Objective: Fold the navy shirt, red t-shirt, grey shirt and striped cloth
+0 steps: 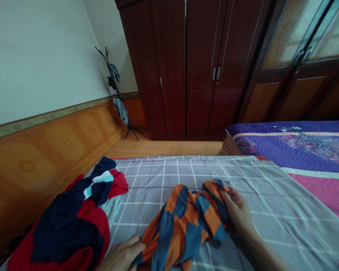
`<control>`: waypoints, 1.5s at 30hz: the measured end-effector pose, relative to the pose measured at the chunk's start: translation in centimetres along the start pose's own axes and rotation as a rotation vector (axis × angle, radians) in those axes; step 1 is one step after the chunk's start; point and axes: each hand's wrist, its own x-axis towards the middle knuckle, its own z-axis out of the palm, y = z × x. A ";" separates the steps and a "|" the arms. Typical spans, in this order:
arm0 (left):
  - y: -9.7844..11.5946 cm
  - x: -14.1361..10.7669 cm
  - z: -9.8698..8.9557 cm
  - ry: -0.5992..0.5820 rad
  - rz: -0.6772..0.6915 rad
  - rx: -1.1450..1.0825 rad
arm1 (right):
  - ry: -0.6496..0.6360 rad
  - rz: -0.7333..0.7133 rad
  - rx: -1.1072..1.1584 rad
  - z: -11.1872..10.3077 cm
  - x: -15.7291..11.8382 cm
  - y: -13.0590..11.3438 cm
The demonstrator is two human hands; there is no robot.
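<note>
A crumpled garment with orange and blue-grey checks (183, 218) lies bunched on the grey checked bedsheet (147, 173). Its far right end is pinched in my right hand (238, 210), fingers closed on the cloth. At the near left end, my left hand (124, 252) grips the same garment's edge, partly cut off by the bottom of the picture. The cloth is wrinkled, so I cannot tell what kind of garment it is.
To the left is a heap of navy and red clothes (70, 222). Beyond the bed stand dark wooden wardrobes (197, 75) and a coat rack (115, 86). A second bed with a purple and pink cover (299, 146) is on the right.
</note>
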 end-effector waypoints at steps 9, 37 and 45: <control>3.5 5.1 -17.9 0.909 0.205 0.263 | 0.056 0.187 0.352 -0.4 0.7 -0.6; 0.9 0.9 -6.3 1.075 0.091 -0.252 | -0.197 0.146 0.051 -0.6 1.0 0.0; 1.9 1.9 2.3 1.021 0.398 0.025 | -0.195 -0.015 -0.155 -0.5 0.6 0.6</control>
